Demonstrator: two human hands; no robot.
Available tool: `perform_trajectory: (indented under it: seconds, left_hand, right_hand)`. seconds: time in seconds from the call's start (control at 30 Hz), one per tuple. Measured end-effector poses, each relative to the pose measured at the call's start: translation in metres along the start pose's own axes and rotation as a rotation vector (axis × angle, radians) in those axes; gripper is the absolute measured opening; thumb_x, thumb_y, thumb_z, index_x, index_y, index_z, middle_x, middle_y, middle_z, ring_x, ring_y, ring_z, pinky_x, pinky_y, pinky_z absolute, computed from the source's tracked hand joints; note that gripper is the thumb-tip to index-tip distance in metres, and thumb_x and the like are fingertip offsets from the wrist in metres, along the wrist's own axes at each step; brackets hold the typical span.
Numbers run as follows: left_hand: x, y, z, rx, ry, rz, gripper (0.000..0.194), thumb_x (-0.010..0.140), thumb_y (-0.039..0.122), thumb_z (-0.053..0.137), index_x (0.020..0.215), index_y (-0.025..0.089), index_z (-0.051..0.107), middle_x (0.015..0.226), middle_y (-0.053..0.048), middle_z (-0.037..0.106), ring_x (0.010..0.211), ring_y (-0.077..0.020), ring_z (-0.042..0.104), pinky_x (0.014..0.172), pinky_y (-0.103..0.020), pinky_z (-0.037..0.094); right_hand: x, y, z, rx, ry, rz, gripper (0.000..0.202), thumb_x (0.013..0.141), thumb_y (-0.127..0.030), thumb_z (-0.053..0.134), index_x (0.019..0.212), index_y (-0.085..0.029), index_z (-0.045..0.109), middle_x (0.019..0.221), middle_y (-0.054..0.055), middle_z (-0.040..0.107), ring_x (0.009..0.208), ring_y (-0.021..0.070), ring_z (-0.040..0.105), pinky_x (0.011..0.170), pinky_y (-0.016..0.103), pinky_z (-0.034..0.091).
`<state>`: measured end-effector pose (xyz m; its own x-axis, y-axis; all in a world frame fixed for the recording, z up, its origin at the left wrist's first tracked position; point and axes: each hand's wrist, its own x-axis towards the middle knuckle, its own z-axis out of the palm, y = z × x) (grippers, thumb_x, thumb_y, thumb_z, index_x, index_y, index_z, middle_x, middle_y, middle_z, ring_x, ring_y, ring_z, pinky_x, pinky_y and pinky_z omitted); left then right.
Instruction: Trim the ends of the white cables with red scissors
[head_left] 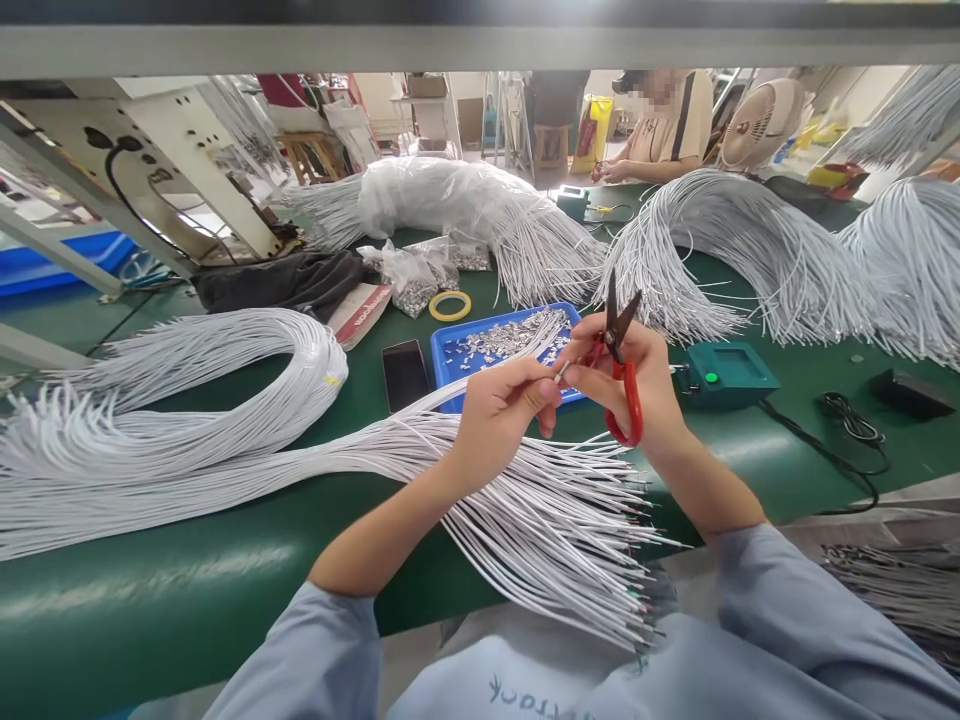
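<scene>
My left hand (504,412) pinches a thin white cable near its end, above a fanned bundle of white cables (555,520). Close against it, my right hand (651,385) has red-handled scissors (628,400) hooked in it, dark blades pointing up and slightly parted. Thumb and finger of the right hand also meet at the cable's tip; the exact end is too small to make out. Behind both hands lies a blue tray (444,350) with many small metal pieces (504,338) and some cable ends resting in it.
A phone (406,375), yellow tape roll (450,306) and bags of metal parts (416,280) lie left of the tray. A green device (729,375) with a cord stands right. Large cable bundles (750,240) line the back; a person (667,125) works beyond.
</scene>
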<state>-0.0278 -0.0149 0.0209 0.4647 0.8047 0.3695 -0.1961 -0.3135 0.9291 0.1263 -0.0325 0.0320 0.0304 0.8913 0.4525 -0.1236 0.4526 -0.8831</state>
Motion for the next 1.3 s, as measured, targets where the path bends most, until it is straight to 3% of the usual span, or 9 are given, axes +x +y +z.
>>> perform_trajectory:
  seconds: [0.2, 0.6, 0.8, 1.03, 1.3]
  left_hand:
    - [0.001, -0.004, -0.002, -0.025, 0.018, -0.018, 0.035, 0.087, 0.044, 0.062, 0.067, 0.015, 0.062, 0.052, 0.002, 0.057, 0.042, -0.0058, 0.054, 0.042, -0.016, 0.046]
    - [0.008, -0.004, -0.005, -0.014, 0.034, -0.023, 0.026, 0.084, 0.040, 0.066, 0.073, 0.017, 0.065, 0.055, 0.003, 0.058, 0.043, -0.0056, 0.055, 0.041, -0.016, 0.049]
    - [0.010, -0.001, -0.004, -0.006, 0.068, -0.013, 0.022, 0.080, 0.038, 0.071, 0.076, 0.017, 0.068, 0.056, 0.003, 0.057, 0.042, -0.0051, 0.055, 0.040, -0.016, 0.049]
    - [0.010, -0.002, -0.005, 0.057, 0.091, 0.001, 0.018, 0.080, 0.032, 0.071, 0.074, 0.016, 0.068, 0.060, 0.003, 0.059, 0.041, -0.0043, 0.054, 0.039, -0.015, 0.046]
    - [0.012, -0.003, -0.005, 0.216, 0.150, 0.133, 0.009, 0.077, 0.023, 0.074, 0.073, 0.016, 0.071, 0.066, 0.000, 0.069, 0.058, -0.0065, 0.057, 0.053, -0.017, 0.047]
  right_hand:
    - [0.002, 0.007, 0.002, 0.057, 0.002, 0.008, 0.034, 0.063, -0.017, 0.083, 0.090, -0.024, 0.064, 0.073, -0.005, 0.070, 0.063, 0.0090, 0.064, 0.057, 0.020, 0.052]
    - [0.007, 0.007, -0.002, -0.080, -0.004, -0.062, 0.030, 0.068, -0.024, 0.082, 0.092, -0.025, 0.064, 0.071, -0.005, 0.069, 0.067, 0.0110, 0.067, 0.062, 0.024, 0.055]
    - [0.007, 0.009, -0.004, -0.090, -0.021, -0.091, 0.030, 0.069, -0.018, 0.081, 0.093, -0.026, 0.064, 0.076, -0.006, 0.070, 0.069, 0.0102, 0.067, 0.066, 0.024, 0.055]
    - [0.010, 0.006, -0.008, -0.096, -0.046, -0.057, 0.026, 0.071, -0.023, 0.080, 0.092, -0.025, 0.065, 0.072, -0.005, 0.069, 0.065, 0.0093, 0.065, 0.058, 0.022, 0.049]
    - [0.010, 0.003, -0.012, -0.153, -0.075, -0.099, 0.029, 0.069, -0.022, 0.082, 0.094, -0.024, 0.067, 0.076, -0.004, 0.070, 0.067, 0.0097, 0.066, 0.061, 0.023, 0.053]
